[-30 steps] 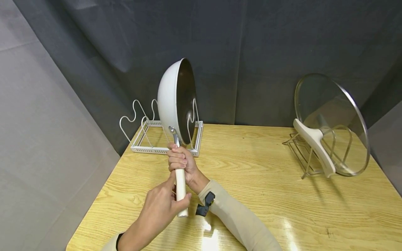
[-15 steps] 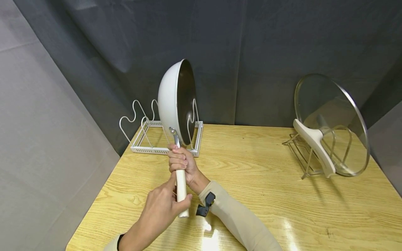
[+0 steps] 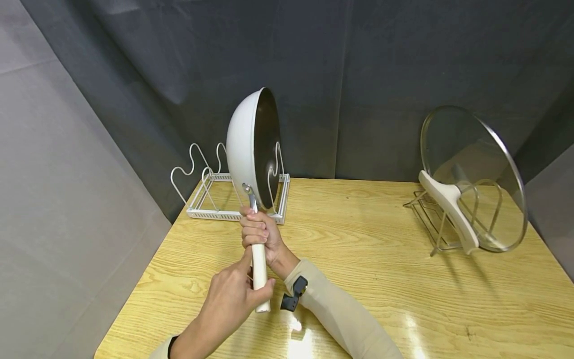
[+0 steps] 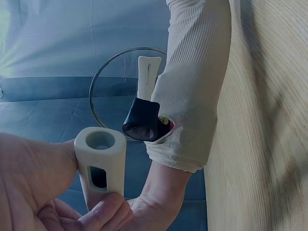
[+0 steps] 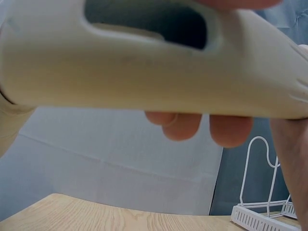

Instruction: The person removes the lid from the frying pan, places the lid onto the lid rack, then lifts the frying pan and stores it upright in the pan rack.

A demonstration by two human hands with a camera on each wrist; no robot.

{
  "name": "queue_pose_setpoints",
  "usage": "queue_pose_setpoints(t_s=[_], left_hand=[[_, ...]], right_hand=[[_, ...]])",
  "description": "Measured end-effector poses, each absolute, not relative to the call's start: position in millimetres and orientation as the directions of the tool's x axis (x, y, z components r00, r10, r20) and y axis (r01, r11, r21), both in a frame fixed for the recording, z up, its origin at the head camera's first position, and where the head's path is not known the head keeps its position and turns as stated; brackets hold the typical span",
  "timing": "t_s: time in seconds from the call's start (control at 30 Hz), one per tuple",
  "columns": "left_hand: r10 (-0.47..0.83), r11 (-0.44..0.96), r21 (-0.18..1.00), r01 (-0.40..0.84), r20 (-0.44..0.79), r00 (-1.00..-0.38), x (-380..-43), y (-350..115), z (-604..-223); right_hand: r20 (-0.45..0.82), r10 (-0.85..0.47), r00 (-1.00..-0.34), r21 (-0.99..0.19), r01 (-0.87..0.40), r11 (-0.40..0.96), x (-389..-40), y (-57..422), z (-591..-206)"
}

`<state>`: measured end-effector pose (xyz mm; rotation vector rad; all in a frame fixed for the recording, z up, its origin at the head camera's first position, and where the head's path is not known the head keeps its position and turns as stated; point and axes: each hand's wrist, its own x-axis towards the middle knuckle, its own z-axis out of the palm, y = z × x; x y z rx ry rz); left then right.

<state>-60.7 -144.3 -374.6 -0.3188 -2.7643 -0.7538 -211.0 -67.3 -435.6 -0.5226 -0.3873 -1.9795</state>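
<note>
A white wok [image 3: 239, 142] with a dark inside stands on edge within the white wire rack [image 3: 215, 215], its opening facing right. One of the rack's wire dividers crosses in front of the dark inside in the head view. My right hand [image 3: 262, 232] grips the cream handle [image 3: 258, 267] close to the wok. Lower down, my left hand [image 3: 230, 284] holds the handle's end, thumb on one side and fingers on the other. In the left wrist view, the hollow handle end [image 4: 101, 159] points up toward the camera between thumb and fingers.
At the right, a glass lid [image 3: 475, 139] with a cream handle [image 3: 448, 209] leans in a small metal wire stand [image 3: 437, 239]. Both racks stand on a wooden table [image 3: 350, 239]. A dark curtain [image 3: 381, 89] hangs behind, and a grey panel [image 3: 80, 209] borders the left.
The wok has sunk slightly lower over the rack, and both hands have moved a little down with its handle. The lid and its stand have not moved.
</note>
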Motion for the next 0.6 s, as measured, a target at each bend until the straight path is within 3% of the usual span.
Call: queue_pose_setpoints(t_s=[0.6], left_hand=[[0.144,0.833,0.472,0.289,0.319,-0.937,-60.1,-143.6,-379.1]], right_hand=[[0.516,-0.762,-0.391,0.05,0.902,-0.429,-211.4,-67.1,-441.3]])
